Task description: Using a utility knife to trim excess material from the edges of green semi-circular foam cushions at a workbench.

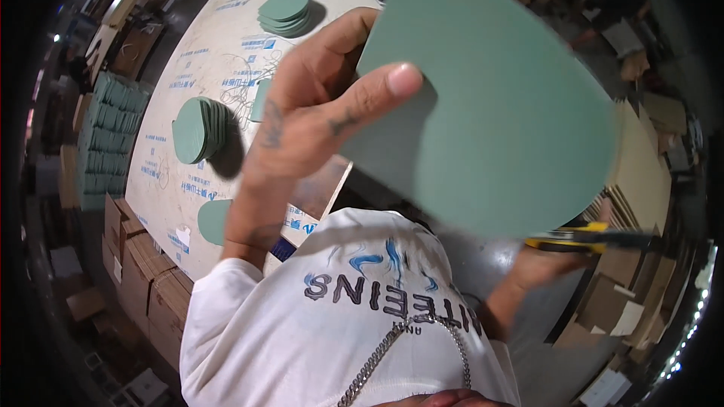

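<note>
Close in front of me is a large flat green panel (483,98) with a rounded edge, filling the upper middle and right. My left hand (317,98) grips its left side, the thumb lying on the face and the fingers behind, partly hidden. Low at the right, beside the panel's bottom edge, my right hand (550,265) is closed around a yellow-and-black hand tool (592,238). The tool's exact kind is unclear, and the panel sits very near it; whether they touch I cannot tell.
A pale table (162,173) with blue print carries stacks of smaller green rounded pieces (197,132), (285,11) and tangled thin cord (245,90). Bundled green sheets (113,139) stand left of it. Cardboard (151,275) leans against the near left side, with more cardboard (637,173) at right.
</note>
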A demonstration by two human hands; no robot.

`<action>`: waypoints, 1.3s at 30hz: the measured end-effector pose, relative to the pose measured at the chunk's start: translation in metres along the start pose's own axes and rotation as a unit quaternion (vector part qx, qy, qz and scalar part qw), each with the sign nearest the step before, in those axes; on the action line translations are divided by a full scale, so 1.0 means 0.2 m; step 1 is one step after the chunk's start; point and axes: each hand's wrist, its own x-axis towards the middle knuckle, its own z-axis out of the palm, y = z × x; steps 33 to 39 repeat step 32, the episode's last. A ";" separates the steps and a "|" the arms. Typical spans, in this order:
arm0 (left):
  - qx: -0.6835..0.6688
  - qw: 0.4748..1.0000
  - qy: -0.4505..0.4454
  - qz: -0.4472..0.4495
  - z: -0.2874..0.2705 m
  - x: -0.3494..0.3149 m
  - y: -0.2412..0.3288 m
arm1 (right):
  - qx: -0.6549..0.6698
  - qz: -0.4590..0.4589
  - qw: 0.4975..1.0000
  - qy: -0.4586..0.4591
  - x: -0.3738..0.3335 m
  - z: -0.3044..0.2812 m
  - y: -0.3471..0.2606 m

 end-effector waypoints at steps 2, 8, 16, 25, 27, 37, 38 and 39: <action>0.104 0.994 -0.034 0.022 -0.08 -0.03 0.15 | -0.137 -0.123 0.959 -0.214 0.18 -0.18 -0.05; 0.354 0.879 -0.319 0.019 -0.12 0.03 0.22 | -0.155 -0.328 0.773 -0.520 0.28 0.13 -0.38; 0.347 0.881 -0.323 0.008 -0.06 0.01 0.34 | -0.196 -0.451 0.633 -0.597 0.35 0.28 -0.60; 0.369 0.877 -0.307 -0.004 -0.02 -0.06 0.37 | -0.175 -0.392 0.633 -0.644 0.38 0.31 -0.62; 0.368 0.875 -0.315 -0.001 0.01 -0.04 0.38 | -0.169 -0.404 0.634 -0.637 0.39 0.28 -0.65; 0.378 0.870 -0.315 -0.002 0.03 -0.04 0.39 | -0.222 -0.373 0.617 -0.657 0.40 0.26 -0.70; 0.378 0.870 -0.315 -0.002 0.03 -0.04 0.39 | -0.222 -0.373 0.617 -0.657 0.40 0.26 -0.70; 0.378 0.870 -0.315 -0.002 0.03 -0.04 0.39 | -0.222 -0.373 0.617 -0.657 0.40 0.26 -0.70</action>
